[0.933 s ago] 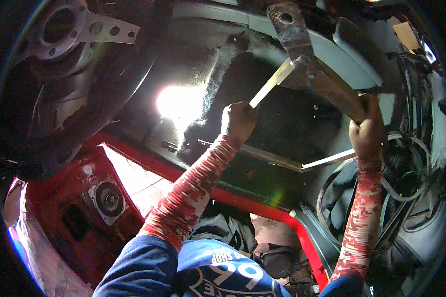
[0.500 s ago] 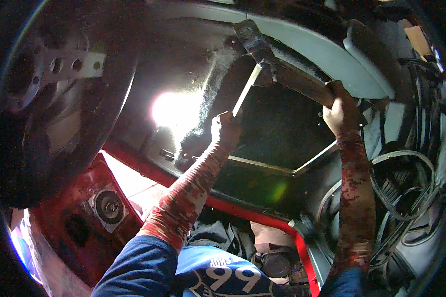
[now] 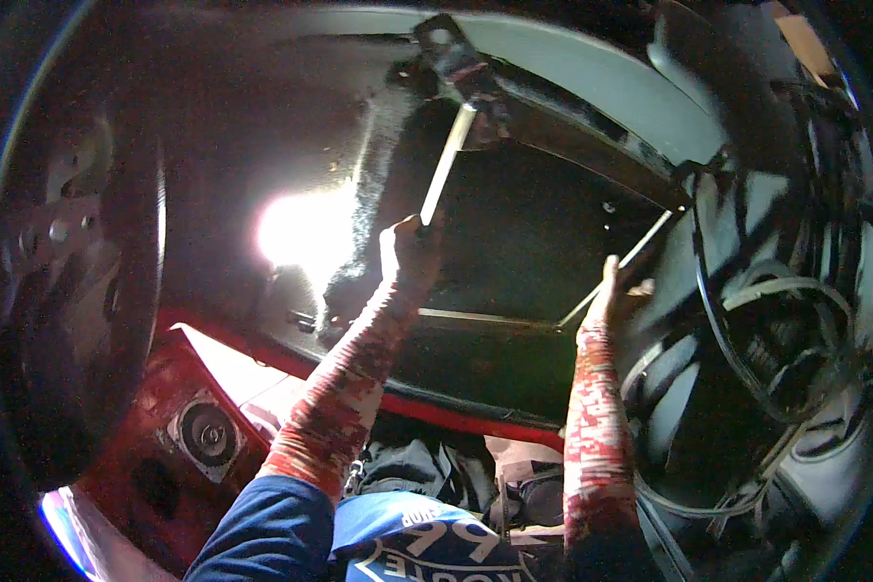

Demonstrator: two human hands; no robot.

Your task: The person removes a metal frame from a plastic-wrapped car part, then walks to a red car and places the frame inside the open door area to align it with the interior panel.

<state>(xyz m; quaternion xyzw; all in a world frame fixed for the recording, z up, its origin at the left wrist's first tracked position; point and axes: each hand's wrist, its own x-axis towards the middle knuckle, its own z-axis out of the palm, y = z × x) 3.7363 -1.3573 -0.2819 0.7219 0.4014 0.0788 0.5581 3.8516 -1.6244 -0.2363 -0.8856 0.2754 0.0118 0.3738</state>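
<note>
A four-sided metal frame [image 3: 490, 316] with pale narrow side strips spans the dark car floor. My left hand [image 3: 412, 250] is closed around its left strip [image 3: 448, 160]. That strip runs up to a dark bracket [image 3: 443, 44] with a round hole in it. From the bracket a wide dark bar [image 3: 582, 165] slopes down to the right along the far side. My right hand [image 3: 613, 296] is beside the right strip [image 3: 645, 241], its fingers apart and nothing visible in them. Shadow hides part of that hand.
A dark steering wheel [image 3: 155, 233] fills the left. Below it a red door [image 3: 155, 407] carries a round speaker [image 3: 206, 434]. Looped cables and hoses [image 3: 795, 286] hang on the right. A bright light glares off the floor left of the frame, and a red sill [image 3: 436, 412] crosses nearer me.
My right hand has let go of the far dark bar and come down and left, near the right strip. My left hand keeps its hold; the whole view has shifted somewhat.
</note>
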